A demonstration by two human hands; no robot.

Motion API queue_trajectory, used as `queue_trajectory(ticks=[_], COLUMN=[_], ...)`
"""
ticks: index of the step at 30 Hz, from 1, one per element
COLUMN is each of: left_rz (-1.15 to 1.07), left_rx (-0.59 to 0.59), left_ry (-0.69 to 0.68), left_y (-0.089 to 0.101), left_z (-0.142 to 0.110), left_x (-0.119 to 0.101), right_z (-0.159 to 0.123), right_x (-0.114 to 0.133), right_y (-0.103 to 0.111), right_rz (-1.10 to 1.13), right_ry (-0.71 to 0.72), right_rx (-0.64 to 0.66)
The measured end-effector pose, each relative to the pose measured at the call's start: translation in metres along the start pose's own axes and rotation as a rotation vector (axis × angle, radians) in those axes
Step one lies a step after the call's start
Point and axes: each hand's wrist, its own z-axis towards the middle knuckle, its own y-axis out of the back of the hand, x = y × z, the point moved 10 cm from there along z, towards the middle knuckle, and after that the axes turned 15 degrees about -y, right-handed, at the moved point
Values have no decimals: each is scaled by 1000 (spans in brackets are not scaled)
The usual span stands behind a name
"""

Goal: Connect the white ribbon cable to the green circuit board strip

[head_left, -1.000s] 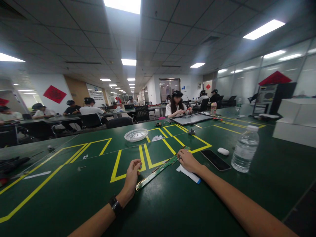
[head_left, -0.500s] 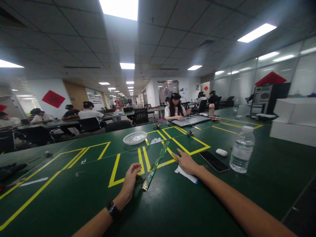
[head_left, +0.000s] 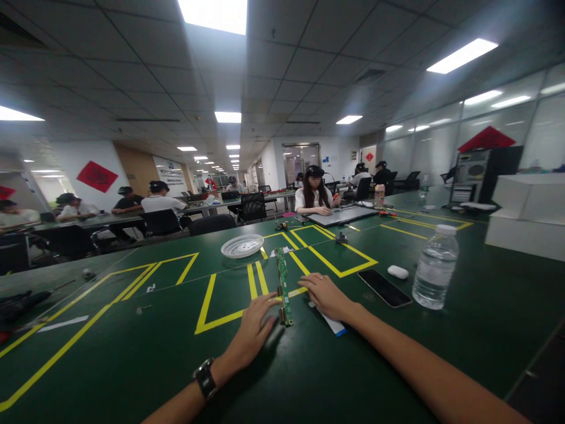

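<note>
A long, narrow green circuit board lies on the table, pointing away from me. My left hand is at the left of its near end, fingertips reaching its edge, thumb and fingers apart. To the right of the board, my right hand rests palm down with its fingers stretched out. Partly beneath that hand is a white flat ribbon cable with a blue end. The hand covers the cable's far part, and I cannot tell whether it presses on it.
The green table bears yellow tape lines. A white plastic basket stands beyond my hands. On the right are a phone, a white earbud case and a water bottle. A co-worker sits opposite at a flat panel.
The circuit board has swung from slanting rightward to pointing nearly straight away. My right hand has let go of it and moved over the ribbon cable. My left hand has moved right to the board.
</note>
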Motion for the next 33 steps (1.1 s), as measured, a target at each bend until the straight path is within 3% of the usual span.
queue_trajectory(ticks=[5,9,14,23,33], left_rz=[-106,-138,-93,-59,-105], left_rx=[-248,-289,-199,-156,-70], left_ry=[163,260,271,244,184], left_y=[23,26,15,13,-2], left_z=[-8,-13,-11,-10,-8], left_x=[30,43,39,37,36], right_z=[-20,-28,-30,-36,-27], right_x=[71,95,92,94,83], right_y=[-7,4,2,-18,-13], right_rz=[78,201,149,-68,-68], right_ry=[215,243,163,-99,-98], right_rx=[120,141,127,105,129])
